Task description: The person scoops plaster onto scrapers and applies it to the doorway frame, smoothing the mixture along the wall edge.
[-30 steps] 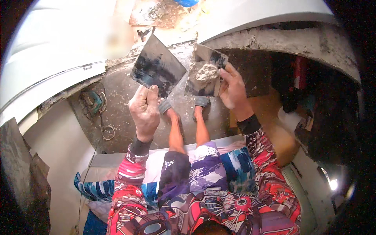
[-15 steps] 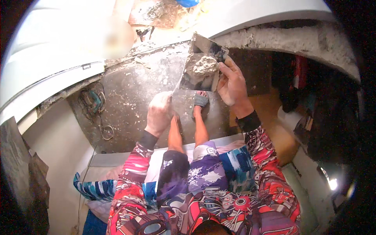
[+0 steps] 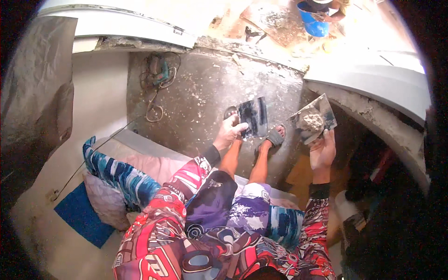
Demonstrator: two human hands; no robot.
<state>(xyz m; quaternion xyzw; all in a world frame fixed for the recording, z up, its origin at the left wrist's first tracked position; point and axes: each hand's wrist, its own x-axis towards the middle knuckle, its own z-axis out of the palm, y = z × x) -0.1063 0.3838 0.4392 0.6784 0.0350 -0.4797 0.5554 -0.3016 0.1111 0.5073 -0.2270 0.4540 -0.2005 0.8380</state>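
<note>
My left hand (image 3: 228, 133) is closed round the near edge of a flat, smeared rectangular scraper blade (image 3: 255, 117), its broad face turned up. Off to the right, my right hand (image 3: 323, 151) grips the lower edge of a square flat plate (image 3: 329, 111). A lump of grey-beige plaster (image 3: 311, 120) rests on that plate. The two tools are apart, both held over the speckled floor. The fingers under the plate are partly hidden.
A teal power tool (image 3: 163, 73) with a coiled cord lies on the floor at the left. Beyond the broken threshold (image 3: 252, 49), another person's hand (image 3: 323, 17) is at a blue bucket (image 3: 315, 25). A dark sheet (image 3: 39, 93) hangs at the far left.
My hands have moved apart and lower; the scraper has come away from the plate and now shows its broad face. The view has swung, bringing the bucket and the other person more into sight.
</note>
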